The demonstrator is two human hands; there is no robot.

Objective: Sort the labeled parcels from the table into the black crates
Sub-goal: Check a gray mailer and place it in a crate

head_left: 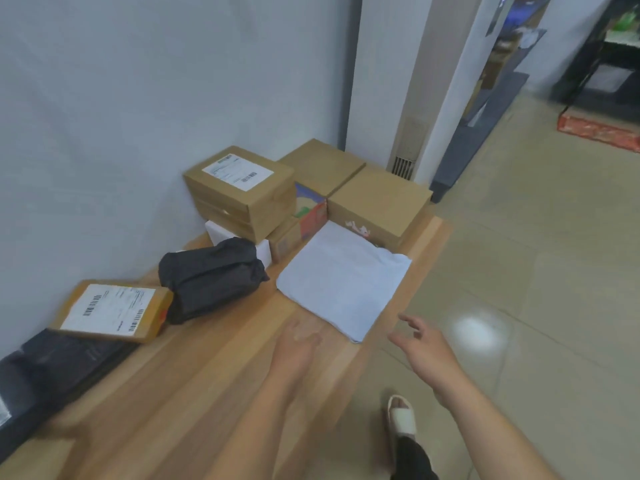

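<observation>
Head view: both hands reach forward and hold nothing. The left hand (296, 344), blurred, is over the wooden table (194, 375) with its fingers loosely extended. The right hand (420, 348) is past the table's edge, fingers spread apart. Just ahead of the left fingertips, and up-left of the right ones, lies a flat white parcel (343, 278), soft-looking, its top plain. Further left of the fingers sits a crumpled black bag parcel (211, 275), touching a flat brown box (110, 311) that carries a large white barcode label. Well beyond the fingertips, by the wall (138, 98), stand stacked brown boxes (242, 195), the top one labeled, beside two plain brown boxes (379, 202).
</observation>
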